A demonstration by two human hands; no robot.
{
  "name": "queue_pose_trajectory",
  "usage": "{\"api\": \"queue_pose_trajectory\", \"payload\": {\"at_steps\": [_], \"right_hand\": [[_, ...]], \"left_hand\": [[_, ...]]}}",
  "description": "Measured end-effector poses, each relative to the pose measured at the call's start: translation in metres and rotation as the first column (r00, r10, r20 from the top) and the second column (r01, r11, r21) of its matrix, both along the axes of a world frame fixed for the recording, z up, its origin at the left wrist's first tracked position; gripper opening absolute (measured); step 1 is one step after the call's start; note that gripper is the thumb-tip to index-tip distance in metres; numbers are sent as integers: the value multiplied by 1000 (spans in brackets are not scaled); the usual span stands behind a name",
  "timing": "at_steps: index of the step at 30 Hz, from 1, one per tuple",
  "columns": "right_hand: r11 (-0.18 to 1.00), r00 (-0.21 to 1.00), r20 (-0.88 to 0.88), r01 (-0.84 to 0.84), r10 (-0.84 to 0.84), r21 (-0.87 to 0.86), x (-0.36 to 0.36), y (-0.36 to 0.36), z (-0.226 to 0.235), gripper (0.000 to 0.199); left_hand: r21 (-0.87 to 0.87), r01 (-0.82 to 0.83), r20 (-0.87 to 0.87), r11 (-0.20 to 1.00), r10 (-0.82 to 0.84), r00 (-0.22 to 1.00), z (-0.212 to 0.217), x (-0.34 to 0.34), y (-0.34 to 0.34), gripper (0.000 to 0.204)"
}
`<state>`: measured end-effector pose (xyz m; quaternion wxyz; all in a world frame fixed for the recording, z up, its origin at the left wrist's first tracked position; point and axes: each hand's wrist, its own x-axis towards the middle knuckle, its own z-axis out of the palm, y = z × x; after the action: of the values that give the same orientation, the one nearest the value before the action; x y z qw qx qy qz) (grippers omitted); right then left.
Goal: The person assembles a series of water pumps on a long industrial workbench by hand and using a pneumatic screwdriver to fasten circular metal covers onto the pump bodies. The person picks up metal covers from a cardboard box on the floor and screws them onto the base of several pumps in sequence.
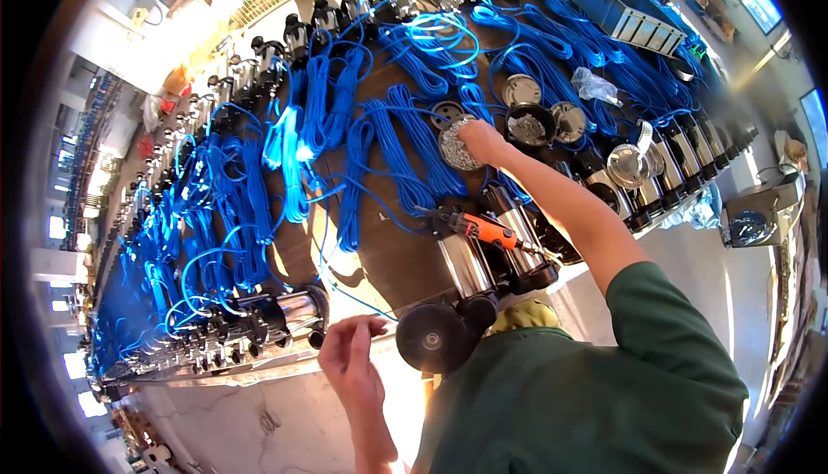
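Note:
My right hand (485,142) reaches into a round dish (458,153) of small pale metal pieces. Its fingers are bunched downward, with the tips hidden among them. My left hand (352,360) hovers by the near edge of the table, fingers bent together; anything in them is too small to make out. Beside it is the black round end (434,339) of a pump-like unit lying in front of me. Next to that, an orange-and-black power screwdriver (488,231) lies across silver cylinders (464,260). A thin blue cable (352,295) runs toward the black end.
Coiled blue cables (398,150) cover much of the dark table (392,258). Rows of silver-and-black units (297,38) line its edges. Round metal parts (521,90) and a black bowl (530,125) sit beyond my right hand. A blue crate (628,18) stands at the far right.

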<state>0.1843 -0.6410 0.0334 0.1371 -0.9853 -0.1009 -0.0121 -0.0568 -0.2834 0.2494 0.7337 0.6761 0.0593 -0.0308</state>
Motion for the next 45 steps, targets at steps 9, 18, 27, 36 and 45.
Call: {"api": "queue_pose_trajectory", "payload": {"at_steps": [9,18,27,36,45], "right_hand": [[980,969,149,200,-195,-20,5,4,33,11],[927,945,32,313,-326,208,-12,-5,45,18],[666,929,122,155,-349,730,-94,68,117,14],[-844,433,-783,495,446,-207,-162,115,26,27],[-927,245,-940,348,236,-142,-146,147,27,26]], "left_hand": [[-412,218,-321,885,-365,874,-76,201,-77,14],[-510,122,-615,852,-460,641,-161,258,-174,37],[-610,280,-464,741,-621,632,-162,256,-144,32],[-737,311,-293,601,-698,654,-91,231,-100,31],[-550,508,-304,663,-726,617,-87,246,-144,27]]}}
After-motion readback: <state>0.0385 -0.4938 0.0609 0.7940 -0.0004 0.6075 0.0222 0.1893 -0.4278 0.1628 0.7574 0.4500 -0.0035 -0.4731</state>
